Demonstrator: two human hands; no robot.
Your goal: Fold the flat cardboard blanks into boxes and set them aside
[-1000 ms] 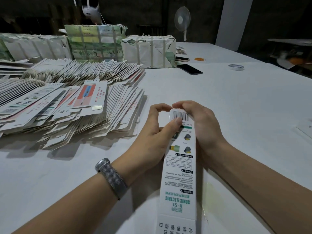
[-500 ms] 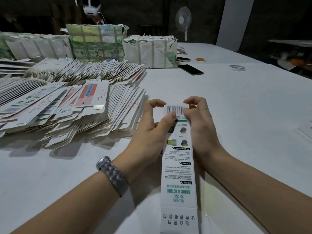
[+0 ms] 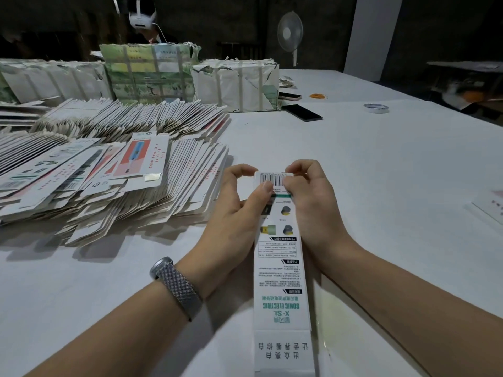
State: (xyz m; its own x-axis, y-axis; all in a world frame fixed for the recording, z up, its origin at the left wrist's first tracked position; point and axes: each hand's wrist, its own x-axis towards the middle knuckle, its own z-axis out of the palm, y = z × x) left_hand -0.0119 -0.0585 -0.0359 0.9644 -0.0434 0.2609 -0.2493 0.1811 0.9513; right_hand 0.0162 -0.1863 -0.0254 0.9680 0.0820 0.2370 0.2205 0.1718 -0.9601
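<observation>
Long white printed box (image 3: 280,268), lengthwise on white worktop (image 3: 381,172), far barcode end pinched by fingers of left hand (image 3: 234,213) and right hand (image 3: 313,208); flat blanks (image 3: 109,172) heaped left.

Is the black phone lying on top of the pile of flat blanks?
No, the black phone lies on the bare white table, right of the pile of flat blanks.

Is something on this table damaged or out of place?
Yes. The strapped bundles at the table's far side have torn, ragged wrapping along the tops. The stacks of flat blanks at the left lie fanned and slumped, not squared. The box in both hands looks undamaged.
</observation>
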